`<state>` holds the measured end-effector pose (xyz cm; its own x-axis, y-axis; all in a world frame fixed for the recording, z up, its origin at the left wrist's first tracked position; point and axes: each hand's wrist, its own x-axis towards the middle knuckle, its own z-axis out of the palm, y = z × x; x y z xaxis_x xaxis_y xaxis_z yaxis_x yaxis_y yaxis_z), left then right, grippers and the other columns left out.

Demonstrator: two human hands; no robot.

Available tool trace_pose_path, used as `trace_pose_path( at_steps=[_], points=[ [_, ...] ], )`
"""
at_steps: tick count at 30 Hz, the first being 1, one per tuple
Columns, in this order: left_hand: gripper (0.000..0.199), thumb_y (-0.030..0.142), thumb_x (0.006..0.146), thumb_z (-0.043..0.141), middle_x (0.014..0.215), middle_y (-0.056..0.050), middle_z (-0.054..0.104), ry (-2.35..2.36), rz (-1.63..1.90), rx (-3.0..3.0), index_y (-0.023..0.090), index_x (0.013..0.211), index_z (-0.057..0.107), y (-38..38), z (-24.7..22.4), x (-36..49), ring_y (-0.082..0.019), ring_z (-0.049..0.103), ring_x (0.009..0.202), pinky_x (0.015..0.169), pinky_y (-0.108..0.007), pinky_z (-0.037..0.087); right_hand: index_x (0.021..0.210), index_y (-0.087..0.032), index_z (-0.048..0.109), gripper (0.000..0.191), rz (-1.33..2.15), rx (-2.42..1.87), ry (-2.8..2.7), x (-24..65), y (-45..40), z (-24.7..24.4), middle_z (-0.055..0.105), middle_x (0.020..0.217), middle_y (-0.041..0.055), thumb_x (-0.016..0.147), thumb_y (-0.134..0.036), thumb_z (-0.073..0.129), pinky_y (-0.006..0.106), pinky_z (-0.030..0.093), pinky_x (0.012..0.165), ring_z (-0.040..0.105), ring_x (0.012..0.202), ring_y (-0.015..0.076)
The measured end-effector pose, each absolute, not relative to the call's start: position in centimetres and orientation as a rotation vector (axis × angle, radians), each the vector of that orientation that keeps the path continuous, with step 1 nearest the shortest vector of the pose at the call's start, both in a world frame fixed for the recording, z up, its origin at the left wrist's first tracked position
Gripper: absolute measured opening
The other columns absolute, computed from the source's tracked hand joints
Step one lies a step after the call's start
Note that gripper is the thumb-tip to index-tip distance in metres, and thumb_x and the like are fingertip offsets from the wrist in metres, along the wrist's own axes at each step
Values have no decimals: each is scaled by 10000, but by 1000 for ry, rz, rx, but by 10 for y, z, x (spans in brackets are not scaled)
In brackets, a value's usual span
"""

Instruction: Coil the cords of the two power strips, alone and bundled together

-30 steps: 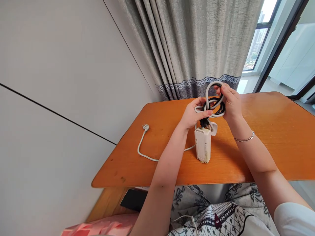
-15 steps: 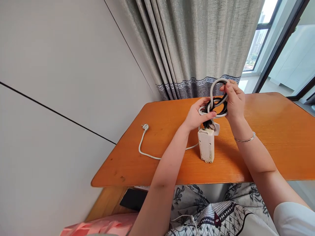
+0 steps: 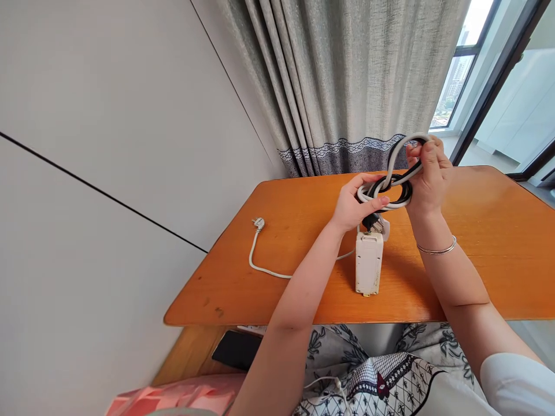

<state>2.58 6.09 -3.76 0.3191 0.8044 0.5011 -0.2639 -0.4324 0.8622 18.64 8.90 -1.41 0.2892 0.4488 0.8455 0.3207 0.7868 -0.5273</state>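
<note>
Both hands hold a bundle of looped black and white cables (image 3: 391, 162) above the table. My left hand (image 3: 348, 207) is closed around the lower loops, thumb in front. Higher and to the right, my right hand (image 3: 430, 180) pinches the upper loop between thumb and fingers. Below the bundle is a white power strip (image 3: 368, 263), long side upright, with a black plug (image 3: 370, 222) and a white piece at its top end. Whether it hangs or touches the tabletop I cannot tell. A white cord (image 3: 269, 271) runs left to a plug (image 3: 259, 223) on the table.
The orange wooden table (image 3: 485, 231) has rounded corners. Behind it hang grey curtains (image 3: 347, 75), with a window at the right. A grey wall panel (image 3: 108, 104) borders the left. A black phone-like object (image 3: 236, 349) lies below the front edge beside pink fabric (image 3: 186, 396).
My right hand has moved right, drawing the upper cable loop out wider. The bundle and the power strip have shifted slightly right, and the strip hangs straighter.
</note>
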Motion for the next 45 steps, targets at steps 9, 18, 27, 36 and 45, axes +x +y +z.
trace_pose_path(
  at_steps=[9,18,27,36,45],
  points=[
    [608,550,682,882,1139,-80,761,423,1362,1607,207,1138,672,63,-36,24,-201,743,977,901,-324,592,1024,-246,715,465,511,-444,-1021,185,100,-20,698,1085,60,992,-631,457,505,539,1085,651,1231,244],
    [687,585,642,895,1217,-71,732,434,1561,1536,258,1184,630,84,-39,5,-239,720,1116,963,-350,574,1348,-363,587,721,1014,-359,-1322,149,86,-23,637,1418,47,725,-669,780,394,591,975,651,1258,251],
    [604,776,871,530,1274,-90,701,847,1733,1637,247,1141,646,94,-44,-5,-242,634,1255,1071,-380,488,1227,-298,606,586,1395,-502,-1244,141,92,-30,749,1062,-18,727,-508,829,274,634,637,749,762,145],
    [509,644,933,458,1311,-133,667,1588,1296,1805,217,1148,633,81,-48,-81,-283,690,1130,1041,-457,507,1096,-247,610,373,1307,-733,-1164,143,94,-27,741,1028,13,867,-527,697,184,538,491,733,678,120],
    [361,319,742,717,1352,-369,592,2686,283,1249,80,1013,709,47,-80,-202,-567,554,1282,906,-673,467,1144,-246,613,330,1339,-776,-1264,145,87,-23,738,1131,50,959,-517,579,239,597,593,757,772,148]
  ],
)
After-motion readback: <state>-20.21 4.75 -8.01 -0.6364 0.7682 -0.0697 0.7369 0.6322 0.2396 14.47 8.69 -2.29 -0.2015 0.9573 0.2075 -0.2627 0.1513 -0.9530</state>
